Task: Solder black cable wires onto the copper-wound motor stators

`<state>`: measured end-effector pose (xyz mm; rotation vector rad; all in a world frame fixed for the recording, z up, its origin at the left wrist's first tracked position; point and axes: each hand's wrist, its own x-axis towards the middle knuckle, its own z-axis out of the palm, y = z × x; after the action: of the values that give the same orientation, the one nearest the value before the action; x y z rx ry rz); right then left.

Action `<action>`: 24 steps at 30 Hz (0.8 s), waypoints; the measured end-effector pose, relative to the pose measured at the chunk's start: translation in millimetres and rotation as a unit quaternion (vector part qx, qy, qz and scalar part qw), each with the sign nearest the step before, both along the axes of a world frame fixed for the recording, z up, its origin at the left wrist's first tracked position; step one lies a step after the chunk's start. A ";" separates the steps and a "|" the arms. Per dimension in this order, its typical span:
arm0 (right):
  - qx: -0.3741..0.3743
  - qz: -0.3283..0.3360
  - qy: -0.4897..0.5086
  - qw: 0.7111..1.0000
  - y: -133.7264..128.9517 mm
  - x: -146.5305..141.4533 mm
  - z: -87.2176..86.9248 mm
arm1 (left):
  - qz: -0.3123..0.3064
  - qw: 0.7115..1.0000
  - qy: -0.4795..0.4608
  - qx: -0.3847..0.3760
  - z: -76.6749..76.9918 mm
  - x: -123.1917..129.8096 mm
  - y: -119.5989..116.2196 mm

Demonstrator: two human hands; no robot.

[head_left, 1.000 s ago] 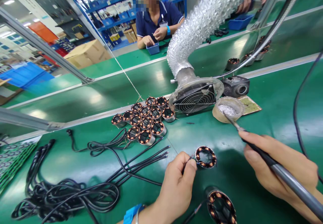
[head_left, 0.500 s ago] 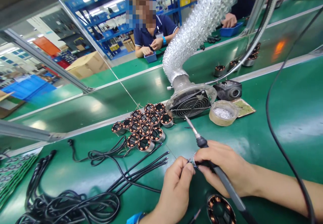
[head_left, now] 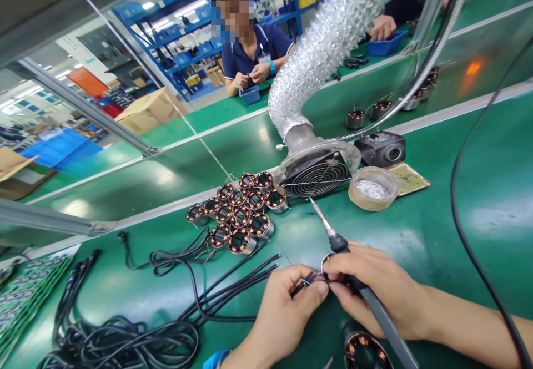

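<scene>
While L grip [head_left: 287, 308] pinches blk wire [head_left: 300, 287] & R grip [head_left: 377, 286] clasps soldering iron [head_left: 386, 323], round tub [head_left: 367, 202] holds silvery bits [head_left: 372, 189].

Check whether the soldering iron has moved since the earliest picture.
Yes, leftward: the soldering iron in the right hand now has its tip left of the round tub in the view; earlier the tip was at that tub.

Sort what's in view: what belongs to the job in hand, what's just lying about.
Job:
soldering iron, in right hand
wires, in left hand
ring coil, partly hidden
likely coil cluster, black cables

Lying about, apparently:
cardboard box
blue container
</scene>
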<state>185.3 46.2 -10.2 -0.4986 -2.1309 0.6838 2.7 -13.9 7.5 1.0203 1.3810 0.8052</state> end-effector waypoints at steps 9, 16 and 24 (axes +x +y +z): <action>-0.010 -0.013 0.006 1.000 -1.8 -2.0 -0.6 | 0.088 0.995 -0.042 -0.013 -9.5 -12.0 2.8; -0.013 -0.040 0.014 0.999 -3.6 -4.1 -2.0 | 0.082 0.996 -0.020 -0.001 3.1 -3.1 9.5; -0.055 0.031 -0.048 0.997 3.7 -4.8 2.4 | 0.015 0.998 0.056 0.034 1.1 -7.4 4.4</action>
<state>180.5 49.9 -7.9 -0.5369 -2.2139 0.8308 -4.6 -9.5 8.6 1.1149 1.4743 0.8330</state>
